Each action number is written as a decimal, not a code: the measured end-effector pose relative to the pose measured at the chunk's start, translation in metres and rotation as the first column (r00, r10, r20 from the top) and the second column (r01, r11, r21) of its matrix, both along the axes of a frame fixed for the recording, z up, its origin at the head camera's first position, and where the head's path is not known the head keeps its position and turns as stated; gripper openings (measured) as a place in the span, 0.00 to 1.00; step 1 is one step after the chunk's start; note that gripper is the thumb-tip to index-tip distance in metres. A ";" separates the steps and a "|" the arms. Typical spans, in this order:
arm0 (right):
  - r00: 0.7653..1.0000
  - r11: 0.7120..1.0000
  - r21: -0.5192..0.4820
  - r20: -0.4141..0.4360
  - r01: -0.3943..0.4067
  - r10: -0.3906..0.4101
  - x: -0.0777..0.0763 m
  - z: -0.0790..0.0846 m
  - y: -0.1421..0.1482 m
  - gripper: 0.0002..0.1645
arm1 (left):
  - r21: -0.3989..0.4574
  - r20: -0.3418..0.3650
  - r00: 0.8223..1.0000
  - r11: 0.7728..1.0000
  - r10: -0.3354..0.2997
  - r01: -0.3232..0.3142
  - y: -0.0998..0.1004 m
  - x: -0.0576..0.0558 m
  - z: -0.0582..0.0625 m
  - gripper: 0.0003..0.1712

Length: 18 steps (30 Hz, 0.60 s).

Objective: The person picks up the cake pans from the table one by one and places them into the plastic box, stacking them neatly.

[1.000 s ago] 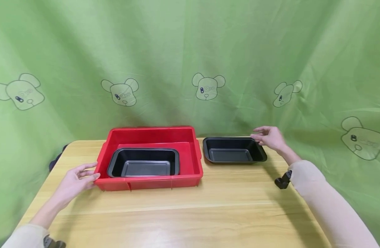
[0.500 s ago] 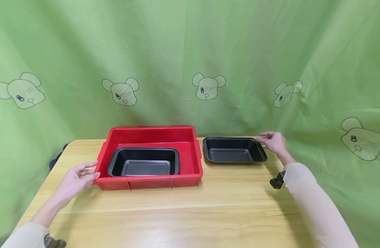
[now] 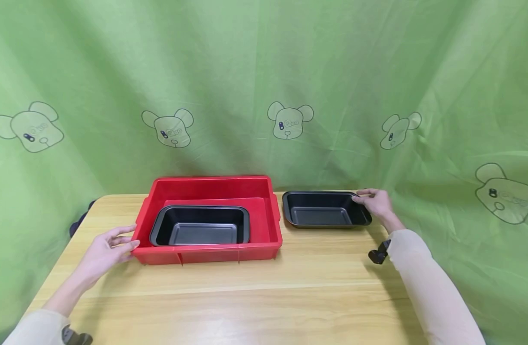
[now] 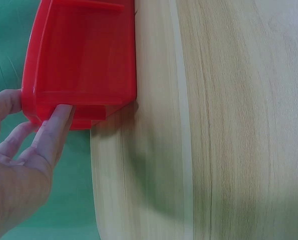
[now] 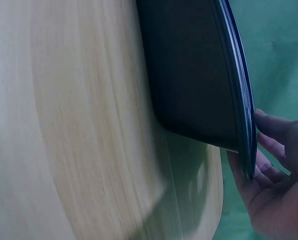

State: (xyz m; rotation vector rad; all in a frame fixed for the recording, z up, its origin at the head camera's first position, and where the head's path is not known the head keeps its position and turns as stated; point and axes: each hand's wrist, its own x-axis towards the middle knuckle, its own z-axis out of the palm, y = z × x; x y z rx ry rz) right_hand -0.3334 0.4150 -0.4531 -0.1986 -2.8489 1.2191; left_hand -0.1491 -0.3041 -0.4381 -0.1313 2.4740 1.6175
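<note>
A red plastic bin (image 3: 257,218) sits toward the back of the wooden table, with a black loaf pan (image 3: 203,234) inside it at the left. My left hand (image 3: 103,251) grips the bin's left end; in the left wrist view the thumb is on the rim and the fingers (image 4: 53,130) lie beneath it. To the bin's right stands a second black loaf pan (image 3: 320,216). Its right end is pinched by my right hand (image 3: 376,203), thumb over the rim and fingers under it, as the right wrist view shows on the pan's edge (image 5: 239,75).
The wooden table (image 3: 255,302) stretches forward from both containers. Behind it hangs a green curtain (image 3: 229,72) with bear-head prints, close to the back edge. A dark object (image 3: 79,223) shows past the table's left edge.
My right hand slid outward and lower along the pan's right end, and its thumb has come over the rim. The right forearm shifted left. Left hand, bin and pans look unmoved.
</note>
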 end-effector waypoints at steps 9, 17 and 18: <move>0.998 1.000 0.026 0.064 0.016 -0.018 0.001 0.000 0.000 0.34 | -0.002 -0.009 1.000 1.000 -0.004 0.004 -0.001 0.000 0.001 0.42; 0.997 0.999 0.028 0.071 0.015 -0.017 0.004 0.001 -0.002 0.34 | 0.000 -0.005 1.000 1.000 -0.001 0.001 0.000 0.001 0.000 0.42; 0.998 0.999 0.031 0.068 0.013 -0.015 0.004 0.000 -0.002 0.34 | -0.001 -0.005 1.000 1.000 -0.001 0.001 0.000 0.001 0.000 0.42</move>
